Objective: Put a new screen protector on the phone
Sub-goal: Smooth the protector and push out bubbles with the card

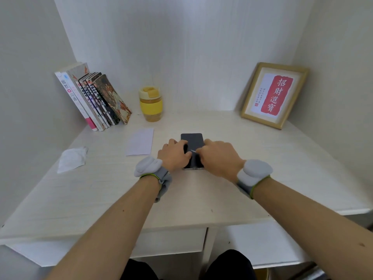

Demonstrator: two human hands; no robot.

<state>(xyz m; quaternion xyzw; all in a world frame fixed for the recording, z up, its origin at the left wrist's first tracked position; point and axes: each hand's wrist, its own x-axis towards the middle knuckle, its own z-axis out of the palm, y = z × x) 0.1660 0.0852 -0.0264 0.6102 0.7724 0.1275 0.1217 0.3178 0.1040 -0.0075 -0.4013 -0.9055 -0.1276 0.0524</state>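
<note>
Pale wood-grain walls close in on three sides of a light desk [252,158] set into an alcove. Near the middle of the desk, somewhat toward the back edge, a dark phone [192,140] lies flat with its screen up and its short end with the port facing the front edge. Both hands rest on its nearer half. The left hand [175,153] covers the phone's left side with its fingers curled over the glass, and the right hand [217,154] covers the right side, its fingers bent inward. Between the two hands a thin pale sliver [193,151] sits on the screen at the fingertips; whether either hand is pinching it or only pressing on it cannot be told. Each wrist wears a grey padded band with a green edge.

Just left of the phone lies a white paper sleeve [140,141], and farther toward the left edge a crumpled white wipe [71,159]. At the back left corner a row of books [92,100] leans against the wall; the white spine reads 幽默 and 沟通, while the other spines are too small to read. A yellow lidded cup [151,104] stands beside the books. At the back right corner a gold picture frame [274,94] leans on the wall, its red panel reading 招財進寶.
</note>
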